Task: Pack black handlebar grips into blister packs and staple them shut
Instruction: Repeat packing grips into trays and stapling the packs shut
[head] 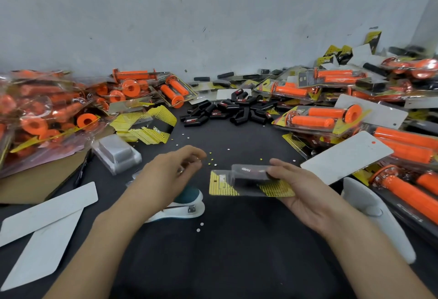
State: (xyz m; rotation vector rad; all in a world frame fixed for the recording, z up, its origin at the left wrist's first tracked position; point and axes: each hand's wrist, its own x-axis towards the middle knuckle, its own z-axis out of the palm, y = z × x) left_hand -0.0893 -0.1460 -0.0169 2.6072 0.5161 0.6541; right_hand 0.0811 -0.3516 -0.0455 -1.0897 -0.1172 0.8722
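Filled blister pack (220, 186) in right hand (305, 189); stapling judged to be the step in hand.

Right hand grasping the pack by its right end, thumb on top, fingers beneath; pack held flat just above the surface (225, 251), near centre, yellow card end pointing left. Black grip (251, 181) visible inside the clear shell. Left hand (170, 170) released, fingers loosely curled, nothing seen in it, hovering over the stapler (182, 208) lying near left. Loose black grips (227, 111) heaped far centre. Staples already in the card or not: too small to tell. For a clean staple: square the shell on the card first, feed the free left edge into the stapler mouth clear of the shell bulge, steady that end, one firm press. Likely fault: card skewing when gripped at one end only.
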